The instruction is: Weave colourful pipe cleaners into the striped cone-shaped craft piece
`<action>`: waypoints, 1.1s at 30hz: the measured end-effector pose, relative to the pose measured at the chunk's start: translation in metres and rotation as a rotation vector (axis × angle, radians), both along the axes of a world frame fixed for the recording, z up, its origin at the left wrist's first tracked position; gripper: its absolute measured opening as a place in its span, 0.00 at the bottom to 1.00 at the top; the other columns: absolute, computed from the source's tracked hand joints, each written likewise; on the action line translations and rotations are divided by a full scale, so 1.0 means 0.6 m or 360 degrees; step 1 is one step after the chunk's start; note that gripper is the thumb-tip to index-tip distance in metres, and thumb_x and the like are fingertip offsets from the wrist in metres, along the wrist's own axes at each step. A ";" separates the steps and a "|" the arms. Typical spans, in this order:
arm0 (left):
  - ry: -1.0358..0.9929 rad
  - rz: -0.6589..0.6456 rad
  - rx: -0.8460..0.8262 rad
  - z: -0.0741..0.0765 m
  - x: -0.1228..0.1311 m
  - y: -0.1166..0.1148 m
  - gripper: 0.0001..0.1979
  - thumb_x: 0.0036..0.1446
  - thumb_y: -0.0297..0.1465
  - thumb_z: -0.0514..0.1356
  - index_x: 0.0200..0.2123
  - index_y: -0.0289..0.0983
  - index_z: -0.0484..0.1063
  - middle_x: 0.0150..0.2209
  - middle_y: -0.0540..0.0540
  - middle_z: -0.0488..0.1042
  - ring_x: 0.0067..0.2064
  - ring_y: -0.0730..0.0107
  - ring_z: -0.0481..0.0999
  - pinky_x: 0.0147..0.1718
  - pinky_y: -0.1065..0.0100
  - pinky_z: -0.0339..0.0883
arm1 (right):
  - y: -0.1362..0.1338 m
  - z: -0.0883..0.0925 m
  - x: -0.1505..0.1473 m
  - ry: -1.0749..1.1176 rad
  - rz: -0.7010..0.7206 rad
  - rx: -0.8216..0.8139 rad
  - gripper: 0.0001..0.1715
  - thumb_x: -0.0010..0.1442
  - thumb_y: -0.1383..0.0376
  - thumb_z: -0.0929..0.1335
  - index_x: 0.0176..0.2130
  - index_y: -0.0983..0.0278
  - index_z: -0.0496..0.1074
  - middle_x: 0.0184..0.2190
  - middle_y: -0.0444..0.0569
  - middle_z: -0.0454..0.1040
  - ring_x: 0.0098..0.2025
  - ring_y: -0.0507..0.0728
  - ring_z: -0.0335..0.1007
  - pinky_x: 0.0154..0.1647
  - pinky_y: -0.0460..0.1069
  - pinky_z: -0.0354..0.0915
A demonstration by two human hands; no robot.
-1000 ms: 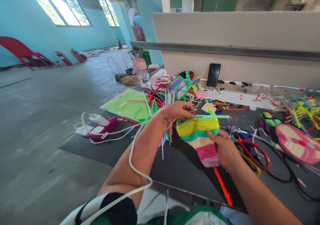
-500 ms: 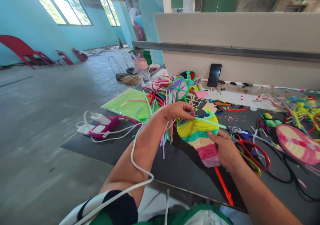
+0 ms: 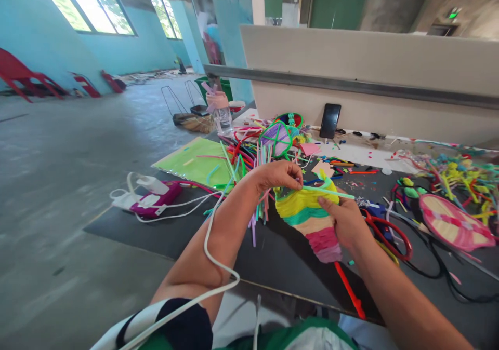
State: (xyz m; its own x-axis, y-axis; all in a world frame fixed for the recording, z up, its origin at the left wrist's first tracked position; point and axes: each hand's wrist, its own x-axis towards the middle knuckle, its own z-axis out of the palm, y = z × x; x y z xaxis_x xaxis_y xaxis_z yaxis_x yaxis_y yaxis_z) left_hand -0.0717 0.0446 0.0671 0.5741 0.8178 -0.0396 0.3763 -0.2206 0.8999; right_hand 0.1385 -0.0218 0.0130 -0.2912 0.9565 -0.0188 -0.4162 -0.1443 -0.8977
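I hold a fan-shaped woven piece of fuzzy stems, banded yellow, green, cream and pink, above the dark table mat. My left hand pinches its top left corner, where a light green stem runs across the top, and also grips a bundle of loose coloured stems hanging down. My right hand grips the piece's right edge, thumb pressed on the yellow band. An orange stick juts out from the piece's lower tip.
Red-handled scissors and black cords lie right of my hand. A round pink woven disc sits far right. Loose stems, a green star hoop, a green sheet, a phone, a bottle and a pink charger fill the table.
My right hand slid up the piece's right edge toward the green stem. The stem's free end dropped from level to slanting down to the right. The view shifted slightly.
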 end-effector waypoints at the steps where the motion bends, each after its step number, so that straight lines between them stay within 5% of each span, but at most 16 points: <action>1: 0.0005 -0.0023 -0.0006 -0.001 0.002 0.000 0.08 0.41 0.31 0.66 0.26 0.33 0.75 0.22 0.52 0.69 0.25 0.77 0.64 0.25 0.73 0.54 | 0.003 0.005 -0.001 -0.0020 -0.0010 0.0001 0.19 0.46 0.65 0.77 0.40 0.60 0.76 0.35 0.45 0.81 0.36 0.59 0.77 0.42 0.54 0.69; 8: 0.0006 -0.0064 -0.0046 -0.006 0.011 0.000 0.07 0.41 0.31 0.67 0.26 0.34 0.75 0.21 0.53 0.68 0.24 0.77 0.63 0.25 0.72 0.53 | 0.020 0.022 -0.012 -0.0179 -0.0113 0.0017 0.19 0.41 0.61 0.78 0.34 0.63 0.75 0.29 0.45 0.79 0.32 0.57 0.74 0.38 0.53 0.67; 20: 0.0003 -0.0103 -0.0078 -0.009 0.014 -0.001 0.08 0.41 0.32 0.66 0.27 0.34 0.75 0.22 0.52 0.69 0.25 0.77 0.64 0.25 0.72 0.53 | 0.032 0.006 0.003 -0.0296 -0.0077 0.0008 0.16 0.40 0.62 0.78 0.30 0.64 0.75 0.23 0.43 0.75 0.26 0.54 0.69 0.29 0.48 0.62; 33: -0.0014 -0.0129 -0.0124 -0.012 0.010 0.002 0.12 0.46 0.36 0.67 0.31 0.34 0.77 0.27 0.50 0.74 0.29 0.76 0.69 0.31 0.72 0.60 | 0.031 -0.009 -0.003 -0.0332 -0.0290 -0.0032 0.13 0.39 0.64 0.76 0.27 0.63 0.73 0.21 0.42 0.73 0.24 0.53 0.69 0.29 0.49 0.62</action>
State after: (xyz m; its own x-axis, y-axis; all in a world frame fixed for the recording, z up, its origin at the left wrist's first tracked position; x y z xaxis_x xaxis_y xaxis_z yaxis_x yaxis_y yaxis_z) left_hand -0.0659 0.0455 0.0597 0.6388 0.7634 -0.0960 0.3520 -0.1791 0.9187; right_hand 0.1368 -0.0029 0.0074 -0.1023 0.9915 -0.0801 -0.2434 -0.1030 -0.9645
